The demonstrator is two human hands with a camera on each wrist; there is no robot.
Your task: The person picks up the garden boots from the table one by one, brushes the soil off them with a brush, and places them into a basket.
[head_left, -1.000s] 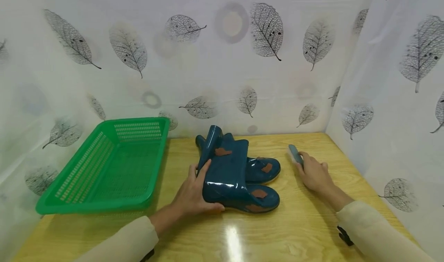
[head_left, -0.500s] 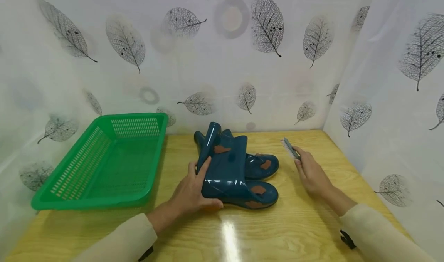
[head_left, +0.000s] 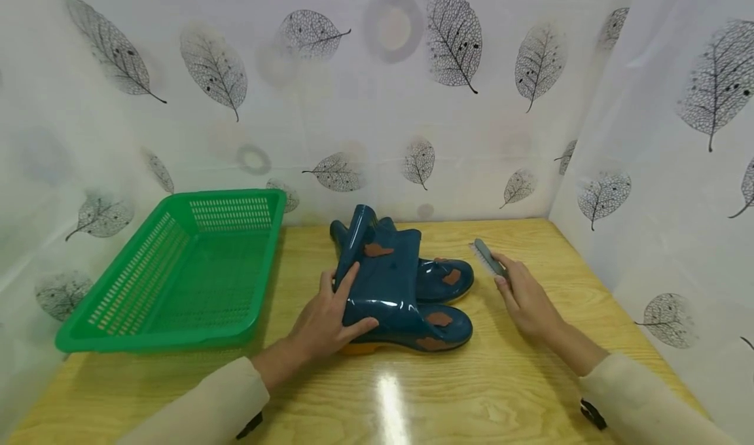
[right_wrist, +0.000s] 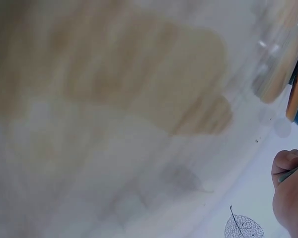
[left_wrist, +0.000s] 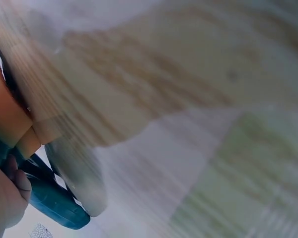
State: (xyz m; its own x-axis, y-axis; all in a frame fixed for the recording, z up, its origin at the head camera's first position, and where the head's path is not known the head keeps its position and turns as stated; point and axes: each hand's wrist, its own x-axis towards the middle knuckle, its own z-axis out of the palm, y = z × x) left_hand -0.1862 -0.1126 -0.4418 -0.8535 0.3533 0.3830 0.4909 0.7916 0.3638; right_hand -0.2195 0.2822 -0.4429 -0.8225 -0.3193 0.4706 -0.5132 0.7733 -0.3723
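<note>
A pair of dark blue rain boots point(head_left: 385, 281) with brown patches lies on the table, toes to the right. The nearer boot's shaft is bent over toward the farther boot point(head_left: 444, 283). My left hand point(head_left: 321, 324) grips the near boot at its heel end, thumb on the near side, fingers spread along the shaft. In the left wrist view, the orange sole point(left_wrist: 7, 106) shows above my fingers. To the right of the toes, my right hand point(head_left: 530, 301) holds a grey brush point(head_left: 490, 258), its pale bristles facing left, apart from the boots. The right wrist view shows little of the brush.
A green plastic basket point(head_left: 171, 347) with slotted sides stands left of the boots. Behind the wooden table point(head_left: 459, 399) hangs a white curtain point(head_left: 377, 118) printed with leaves, and it continues along the right side.
The brush has turned so its bristles show and has shifted slightly left, toward the boots. My left thumb has risen on the near boot, uncovering its orange sole. The boots have stayed in place.
</note>
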